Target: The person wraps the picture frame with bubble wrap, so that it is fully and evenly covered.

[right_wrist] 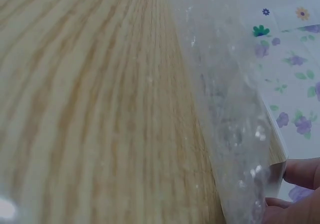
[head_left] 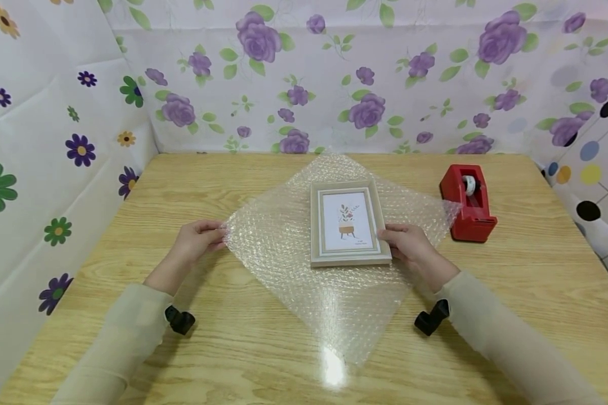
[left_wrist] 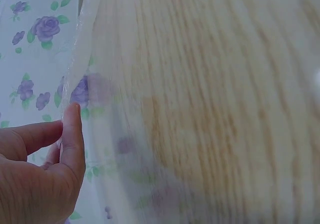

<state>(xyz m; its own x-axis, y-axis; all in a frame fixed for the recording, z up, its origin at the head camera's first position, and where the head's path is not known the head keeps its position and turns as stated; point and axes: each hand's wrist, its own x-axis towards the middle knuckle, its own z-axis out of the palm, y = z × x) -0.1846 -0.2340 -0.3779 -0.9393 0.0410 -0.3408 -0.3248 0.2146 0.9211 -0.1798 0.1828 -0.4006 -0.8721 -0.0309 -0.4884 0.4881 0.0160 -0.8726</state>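
A sheet of clear bubble wrap (head_left: 278,247) lies cornerwise on the table. On it, right of its middle, rests a cream picture frame (head_left: 316,225) with a potted-plant print facing up. My left hand (head_left: 199,241) pinches the sheet's left corner between thumb and fingers; the left wrist view shows that hand (left_wrist: 47,171) at the film's edge. With my right hand (head_left: 410,247) I grip the frame's right edge near its lower corner, thumb on top. In the right wrist view the fingers (right_wrist: 302,174) are at the frame's edge, and the bubble wrap (right_wrist: 225,109) partly covers the view.
A red tape dispenser (head_left: 473,222) with a roll of tape stands at the right, and the sheet's right corner reaches against it. The wooden table (head_left: 223,349) ends at a flowered cloth (head_left: 304,73) behind, with patterned cloths on both sides.
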